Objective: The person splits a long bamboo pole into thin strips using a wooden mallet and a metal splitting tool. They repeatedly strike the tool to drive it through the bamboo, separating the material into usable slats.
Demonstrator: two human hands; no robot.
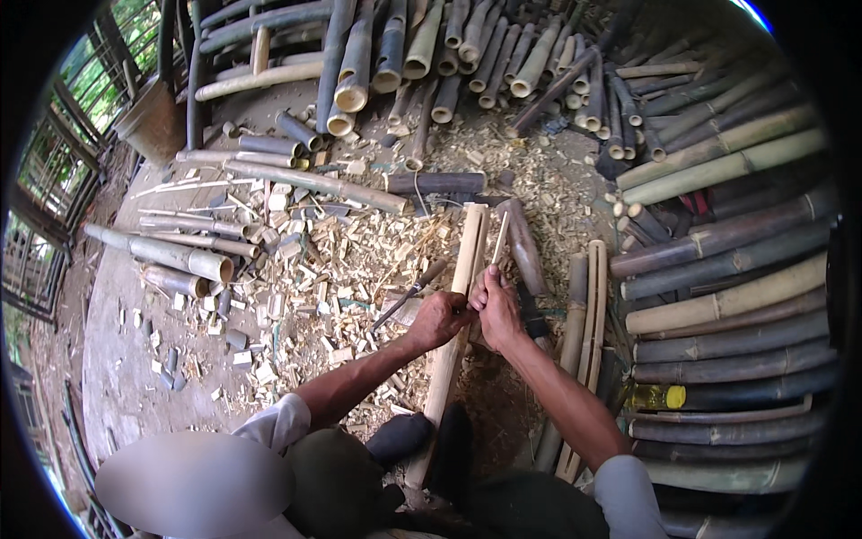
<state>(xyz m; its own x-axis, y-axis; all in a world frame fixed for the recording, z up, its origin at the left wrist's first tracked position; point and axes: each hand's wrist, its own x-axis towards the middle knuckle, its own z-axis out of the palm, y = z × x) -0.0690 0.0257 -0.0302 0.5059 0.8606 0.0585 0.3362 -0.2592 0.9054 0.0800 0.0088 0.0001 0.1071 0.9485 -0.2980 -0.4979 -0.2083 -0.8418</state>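
Observation:
My right hand point(496, 310) is closed around a thin, pale bamboo stick point(501, 235), which points up and away from the fist. My left hand point(443, 320) is right beside it, its fingers pinched together; what they hold is hidden between the two hands. Beneath both hands a long, pale split bamboo pole point(444, 373) runs from near my feet to the far side. Left of the pole, a tool with a dark handle and a narrow blade point(409, 295) lies on the shavings. Just beyond my right hand is a thick, dark wooden piece point(524, 247).
Wood chips point(305, 296) cover much of the ground. Cut bamboo poles point(727, 305) are stacked along the right; more bamboo tubes point(422, 49) stand at the back. Loose tubes point(184, 256) lie at left. A yellow-capped bottle point(658, 396) rests among the right poles. A bucket point(151, 121) stands far left.

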